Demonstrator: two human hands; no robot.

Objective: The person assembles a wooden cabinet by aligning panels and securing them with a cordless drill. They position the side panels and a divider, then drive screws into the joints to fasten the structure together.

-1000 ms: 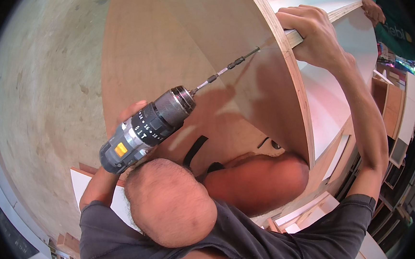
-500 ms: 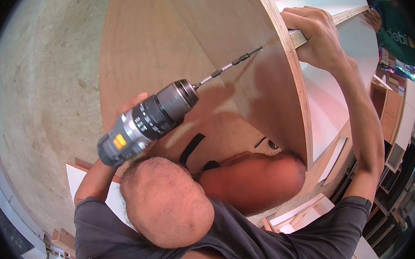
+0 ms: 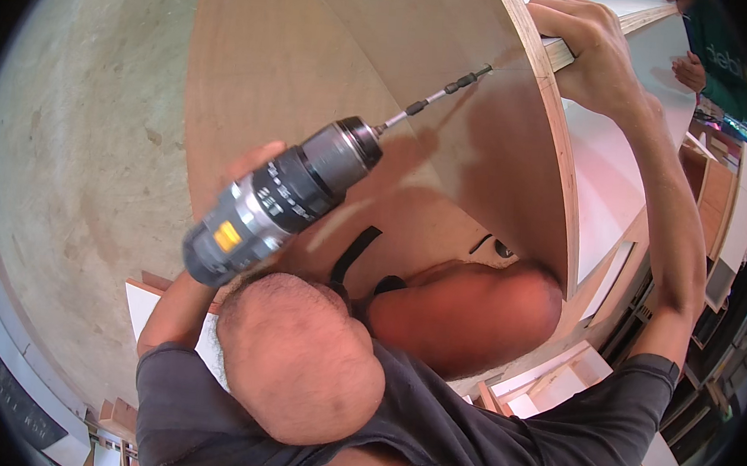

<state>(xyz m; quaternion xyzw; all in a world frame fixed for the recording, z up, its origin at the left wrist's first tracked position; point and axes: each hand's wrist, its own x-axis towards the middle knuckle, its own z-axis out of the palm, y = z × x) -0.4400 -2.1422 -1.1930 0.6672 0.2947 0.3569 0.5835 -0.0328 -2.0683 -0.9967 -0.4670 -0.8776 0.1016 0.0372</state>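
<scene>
My left hand (image 3: 262,158) is closed around a grey and black cordless drill (image 3: 285,201), which hides most of the hand. A long thin driver bit (image 3: 417,107) runs from its chuck up to a screw (image 3: 487,69) at the face of an upright plywood panel (image 3: 476,128). With fingers hooked over the panel's edge, my right hand (image 3: 590,53) grips it where a second board with a pale face (image 3: 599,162) meets it from behind.
My bent knees (image 3: 304,358) are close below the drill. A black strip (image 3: 356,253) lies on the lower plywood. A co-worker's hand (image 3: 690,71) rests by the pale board at upper right. Wooden drawer boxes (image 3: 554,380) stand at right, concrete floor (image 3: 83,169) at left.
The whole scene has shifted slightly right and up in view. The co-worker's hands have moved, one now lower beside the pale board. My grips on drill and panel stay the same.
</scene>
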